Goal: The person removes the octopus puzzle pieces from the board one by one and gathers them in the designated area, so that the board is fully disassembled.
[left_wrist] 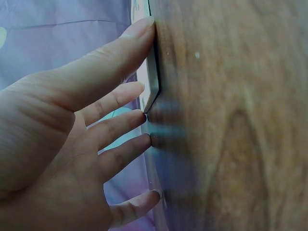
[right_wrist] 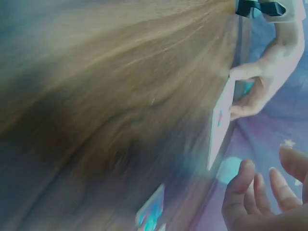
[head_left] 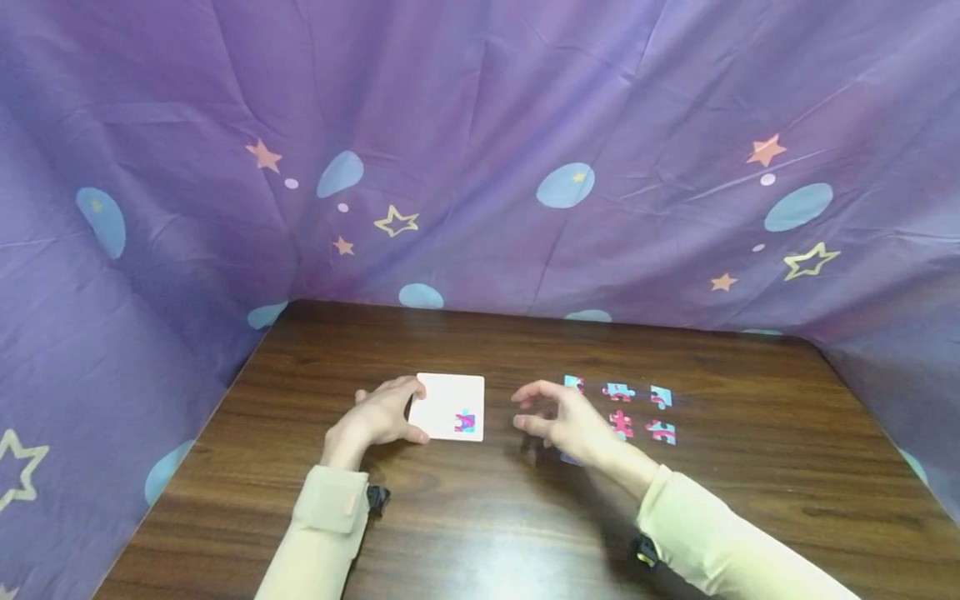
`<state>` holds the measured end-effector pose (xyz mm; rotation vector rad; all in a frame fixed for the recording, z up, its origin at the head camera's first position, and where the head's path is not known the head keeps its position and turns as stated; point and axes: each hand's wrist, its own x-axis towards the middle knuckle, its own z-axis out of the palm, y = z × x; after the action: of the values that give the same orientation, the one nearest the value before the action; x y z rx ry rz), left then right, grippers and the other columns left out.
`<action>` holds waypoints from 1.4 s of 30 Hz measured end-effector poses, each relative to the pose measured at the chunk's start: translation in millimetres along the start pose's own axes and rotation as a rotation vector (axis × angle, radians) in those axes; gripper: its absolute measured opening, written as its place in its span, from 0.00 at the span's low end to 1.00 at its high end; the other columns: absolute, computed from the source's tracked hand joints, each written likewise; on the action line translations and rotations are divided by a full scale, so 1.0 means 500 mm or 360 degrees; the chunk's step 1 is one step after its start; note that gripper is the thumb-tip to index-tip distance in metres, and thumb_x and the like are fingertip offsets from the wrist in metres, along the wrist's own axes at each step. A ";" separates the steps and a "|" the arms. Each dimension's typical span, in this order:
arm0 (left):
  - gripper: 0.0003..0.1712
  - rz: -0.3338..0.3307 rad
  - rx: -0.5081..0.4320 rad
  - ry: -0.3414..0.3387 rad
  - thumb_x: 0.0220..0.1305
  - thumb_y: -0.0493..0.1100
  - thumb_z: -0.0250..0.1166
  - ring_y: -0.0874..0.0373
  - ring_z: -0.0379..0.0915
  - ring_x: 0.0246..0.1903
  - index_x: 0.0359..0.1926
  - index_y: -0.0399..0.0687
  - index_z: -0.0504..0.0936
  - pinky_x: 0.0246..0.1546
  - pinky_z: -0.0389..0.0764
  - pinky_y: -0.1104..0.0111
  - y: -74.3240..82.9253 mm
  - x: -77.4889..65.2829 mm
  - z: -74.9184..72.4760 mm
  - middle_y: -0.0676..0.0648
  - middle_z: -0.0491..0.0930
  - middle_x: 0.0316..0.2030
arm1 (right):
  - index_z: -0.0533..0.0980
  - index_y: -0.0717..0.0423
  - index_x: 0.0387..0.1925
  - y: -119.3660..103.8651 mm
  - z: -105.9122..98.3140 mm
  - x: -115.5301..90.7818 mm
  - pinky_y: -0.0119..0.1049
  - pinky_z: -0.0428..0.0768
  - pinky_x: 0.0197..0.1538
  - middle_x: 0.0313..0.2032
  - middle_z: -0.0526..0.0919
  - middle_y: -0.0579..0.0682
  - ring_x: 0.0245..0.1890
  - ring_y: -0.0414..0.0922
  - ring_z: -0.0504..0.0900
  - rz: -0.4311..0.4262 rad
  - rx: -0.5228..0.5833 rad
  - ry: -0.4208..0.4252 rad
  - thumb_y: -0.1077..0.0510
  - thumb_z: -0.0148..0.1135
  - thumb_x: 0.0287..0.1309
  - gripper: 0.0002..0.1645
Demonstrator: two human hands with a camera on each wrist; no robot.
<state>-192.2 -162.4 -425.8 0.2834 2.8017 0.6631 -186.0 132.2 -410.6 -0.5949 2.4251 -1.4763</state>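
Note:
A white square puzzle tray (head_left: 442, 396) lies on the table, with one pink and blue jigsaw piece (head_left: 465, 422) in its near right corner. My left hand (head_left: 380, 414) holds the tray by its left side, thumb at the near left corner and index finger at the far left. In the left wrist view the thumb (left_wrist: 137, 36) rests on the tray's edge while the other fingers spread beyond it. Above the table, right of the tray, hovers my right hand (head_left: 566, 423), fingers loosely bent and nothing between them. It partly covers the loose jigsaw pieces (head_left: 662, 431).
Several loose pieces lie in rows on the right, including one at the far right (head_left: 661, 397) and one partly hidden under the right hand (head_left: 570, 458). A purple curtain (head_left: 480, 167) with stars hangs behind and beside the brown wooden table (head_left: 450, 525).

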 end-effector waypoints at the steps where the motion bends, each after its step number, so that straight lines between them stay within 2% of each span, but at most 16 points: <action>1: 0.35 0.0001 -0.0002 -0.0002 0.47 0.50 0.78 0.42 0.56 0.69 0.55 0.49 0.74 0.61 0.45 0.29 0.000 0.000 0.001 0.40 0.62 0.70 | 0.76 0.62 0.50 0.000 0.011 0.007 0.42 0.82 0.26 0.47 0.79 0.63 0.30 0.46 0.81 0.0001 0.0008 -0.0004 0.62 0.68 0.57 0.20; 8: 0.36 -0.0016 -0.0010 -0.0011 0.47 0.50 0.78 0.41 0.55 0.69 0.56 0.49 0.74 0.61 0.45 0.29 -0.004 -0.002 0.001 0.39 0.61 0.70 | 0.74 0.63 0.53 0.005 0.088 0.058 0.38 0.81 0.24 0.39 0.81 0.57 0.24 0.44 0.80 0.0011 -0.0013 0.0078 0.67 0.68 0.53 0.24; 12: 0.35 0.0005 -0.0017 -0.0011 0.47 0.49 0.78 0.41 0.55 0.69 0.55 0.48 0.74 0.60 0.46 0.28 -0.005 -0.004 -0.002 0.38 0.61 0.70 | 0.77 0.61 0.49 0.011 0.116 0.084 0.35 0.80 0.24 0.37 0.81 0.54 0.23 0.43 0.81 0.0025 -0.0070 0.0120 0.68 0.67 0.51 0.20; 16: 0.35 0.0006 -0.0013 -0.0014 0.47 0.49 0.78 0.40 0.55 0.69 0.55 0.48 0.74 0.60 0.48 0.29 -0.008 -0.006 -0.004 0.37 0.62 0.69 | 0.78 0.62 0.45 0.012 0.132 0.106 0.35 0.80 0.23 0.36 0.81 0.55 0.22 0.42 0.79 0.0042 -0.0044 0.0139 0.69 0.67 0.50 0.18; 19: 0.35 -0.0010 -0.0010 -0.0009 0.47 0.50 0.78 0.41 0.56 0.69 0.55 0.48 0.74 0.61 0.48 0.29 -0.010 -0.006 -0.004 0.38 0.62 0.69 | 0.78 0.62 0.45 0.009 0.142 0.118 0.36 0.81 0.24 0.36 0.82 0.55 0.22 0.43 0.79 0.0049 -0.0044 0.0143 0.68 0.68 0.50 0.18; 25: 0.35 0.0008 0.0002 -0.0009 0.47 0.50 0.78 0.41 0.56 0.68 0.55 0.48 0.74 0.60 0.50 0.29 -0.008 -0.003 -0.002 0.38 0.63 0.69 | 0.80 0.56 0.42 0.009 0.154 0.121 0.39 0.78 0.44 0.36 0.83 0.49 0.35 0.44 0.80 0.0041 -0.0318 0.0107 0.66 0.74 0.44 0.20; 27: 0.35 0.0008 0.0005 -0.0005 0.46 0.50 0.78 0.41 0.57 0.68 0.55 0.48 0.74 0.60 0.50 0.29 -0.006 -0.002 -0.001 0.38 0.63 0.69 | 0.79 0.54 0.43 0.006 0.155 0.119 0.41 0.77 0.47 0.37 0.82 0.49 0.38 0.46 0.79 0.0026 -0.0391 0.0074 0.65 0.75 0.43 0.22; 33: 0.35 0.0005 -0.0004 -0.0012 0.47 0.50 0.78 0.42 0.57 0.68 0.55 0.48 0.74 0.61 0.49 0.29 -0.001 -0.001 -0.002 0.39 0.63 0.69 | 0.79 0.55 0.45 0.002 0.153 0.117 0.41 0.77 0.46 0.35 0.81 0.49 0.35 0.44 0.78 0.0026 -0.0485 0.0020 0.66 0.75 0.42 0.24; 42: 0.35 0.0007 -0.0012 -0.0019 0.48 0.49 0.78 0.41 0.55 0.69 0.56 0.48 0.74 0.60 0.48 0.28 -0.001 -0.002 -0.001 0.38 0.62 0.70 | 0.79 0.60 0.42 0.004 0.155 0.117 0.40 0.79 0.44 0.32 0.80 0.49 0.34 0.44 0.78 -0.0010 -0.0612 -0.0016 0.64 0.73 0.47 0.18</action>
<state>-191.6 -163.5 -425.4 0.2915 2.7877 0.6705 -207.1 45.0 -447.4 -0.6809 2.7192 -1.0057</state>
